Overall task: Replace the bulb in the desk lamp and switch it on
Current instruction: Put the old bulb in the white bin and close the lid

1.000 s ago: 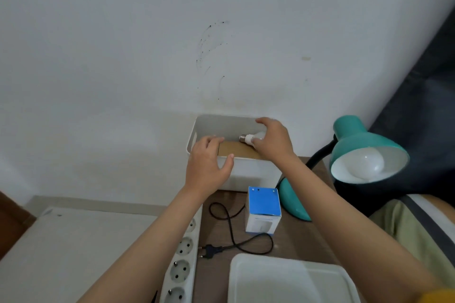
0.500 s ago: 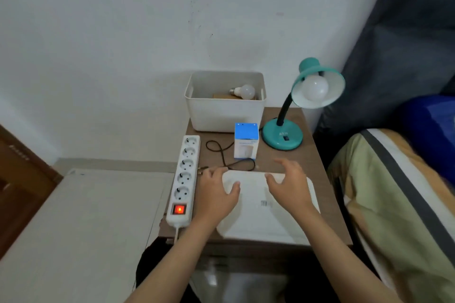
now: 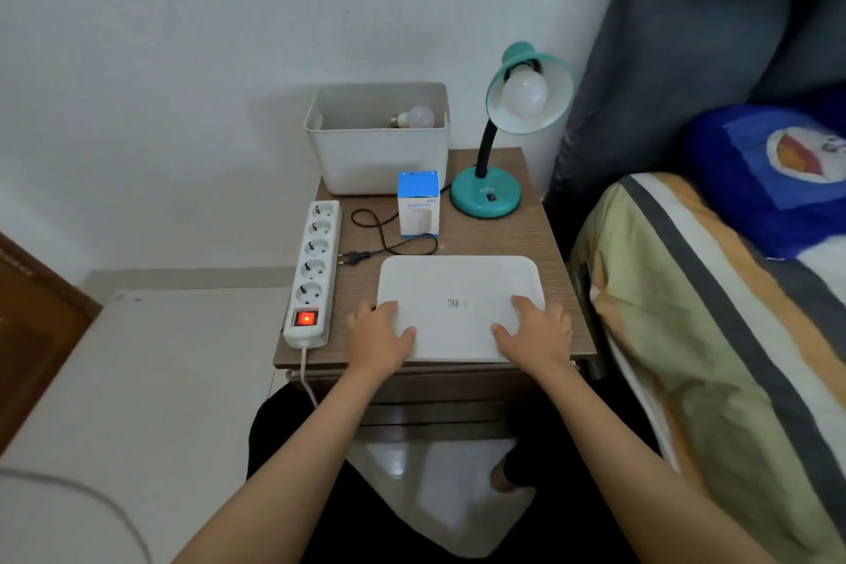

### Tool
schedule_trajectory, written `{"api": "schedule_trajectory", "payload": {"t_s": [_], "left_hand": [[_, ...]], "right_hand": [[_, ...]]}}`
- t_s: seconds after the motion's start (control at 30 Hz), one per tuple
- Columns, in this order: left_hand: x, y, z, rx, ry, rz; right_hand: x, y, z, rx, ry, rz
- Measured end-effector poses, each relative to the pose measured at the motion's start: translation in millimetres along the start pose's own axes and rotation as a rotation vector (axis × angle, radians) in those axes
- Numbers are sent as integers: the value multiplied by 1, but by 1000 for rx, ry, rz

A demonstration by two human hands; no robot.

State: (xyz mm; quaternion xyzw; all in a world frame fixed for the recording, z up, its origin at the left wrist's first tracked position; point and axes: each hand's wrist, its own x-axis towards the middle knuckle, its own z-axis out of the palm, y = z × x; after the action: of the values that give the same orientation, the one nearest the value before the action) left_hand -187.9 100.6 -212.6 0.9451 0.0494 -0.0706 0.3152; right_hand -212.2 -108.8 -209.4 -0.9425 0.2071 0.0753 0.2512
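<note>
A teal desk lamp (image 3: 486, 196) stands at the back right of the wooden bedside table (image 3: 545, 238), with a white bulb (image 3: 524, 93) unlit in its shade. A second white bulb (image 3: 414, 118) lies in the white bin (image 3: 380, 158) at the back. A blue and white bulb box (image 3: 418, 204) stands upright in front of the bin. The lamp's black plug (image 3: 355, 258) lies loose beside the white power strip (image 3: 313, 270), whose red switch glows. My left hand (image 3: 381, 334) and my right hand (image 3: 533, 330) rest flat, fingers apart, on the near corners of a white lid (image 3: 460, 289).
A bed (image 3: 714, 334) with a striped cover and a blue pillow (image 3: 769, 179) flanks the table on the right. A white surface (image 3: 151, 380) lies low on the left beside a brown door. The wall is right behind the bin.
My hands left the bin, leaving the bulb inside it, and came back to the near corners of the white lid. The view pulled back and tilted down.
</note>
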Motion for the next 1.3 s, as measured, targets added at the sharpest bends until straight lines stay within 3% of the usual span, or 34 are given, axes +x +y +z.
{"api": "schedule_trajectory", "payload": {"t_s": [0.2, 0.37, 0.53, 0.83, 1.3], "left_hand": [[-9, 1, -16, -251, 111, 47], [8, 15, -61, -196, 327, 71], [57, 29, -120, -119, 422, 95], [178, 54, -182, -113, 432, 107], [291, 57, -165, -125, 363, 104]], "right_hand": [[-13, -11, -21, 4, 105, -101], [-12, -58, -46, -58, 237, -260], [16, -127, -74, -74, 213, -315], [127, -219, -91, -41, 187, -355], [236, -260, -82, -9, 152, -273]]}}
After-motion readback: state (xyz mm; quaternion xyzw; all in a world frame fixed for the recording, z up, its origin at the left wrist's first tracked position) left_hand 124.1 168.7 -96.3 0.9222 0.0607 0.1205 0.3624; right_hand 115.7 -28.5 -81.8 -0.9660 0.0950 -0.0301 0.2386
